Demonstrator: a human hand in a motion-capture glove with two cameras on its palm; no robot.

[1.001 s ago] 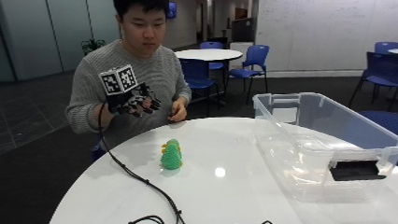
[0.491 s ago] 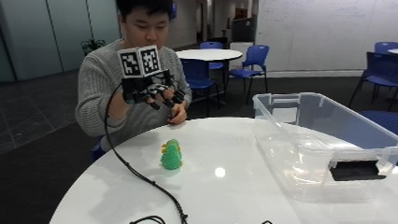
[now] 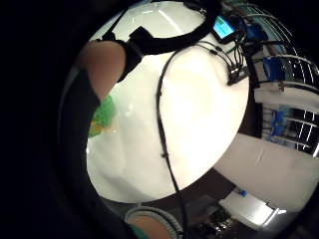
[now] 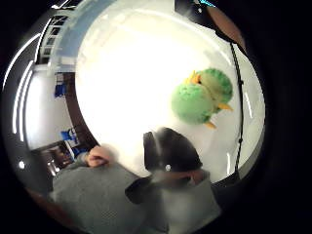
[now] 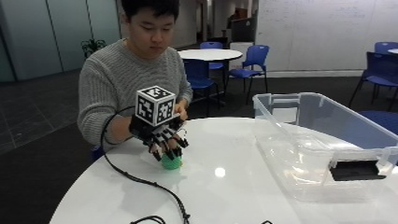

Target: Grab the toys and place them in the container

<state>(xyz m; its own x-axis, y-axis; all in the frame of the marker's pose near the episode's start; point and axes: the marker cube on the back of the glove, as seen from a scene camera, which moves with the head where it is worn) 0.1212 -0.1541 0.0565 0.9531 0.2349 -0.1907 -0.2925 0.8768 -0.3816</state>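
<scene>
A green plush toy point(image 5: 172, 163) with small orange bits stands on the round white table point(image 5: 249, 186) in front of the seated person. My gloved right hand point(image 5: 163, 140) hangs just above it, fingers spread and pointing down, their tips at the toy's top and hiding part of it. It holds nothing. The thumb side palm view looks down on the toy point(image 4: 202, 97) on the bare tabletop. In the little finger side palm view only a slice of the toy point(image 3: 102, 119) shows beside a dark finger. The clear plastic container point(image 5: 323, 109) stands on the table's right side.
A black cable point(image 5: 143, 179) runs from the glove across the table's near left part. The person's bare left hand point(image 5: 181, 111) stays at the table's far edge. Blue chairs and another round table point(image 5: 210, 54) stand behind.
The gloved hand has come down from chest height to just over the green toy, fingers now pointing downward. The toy and the container have not moved.
</scene>
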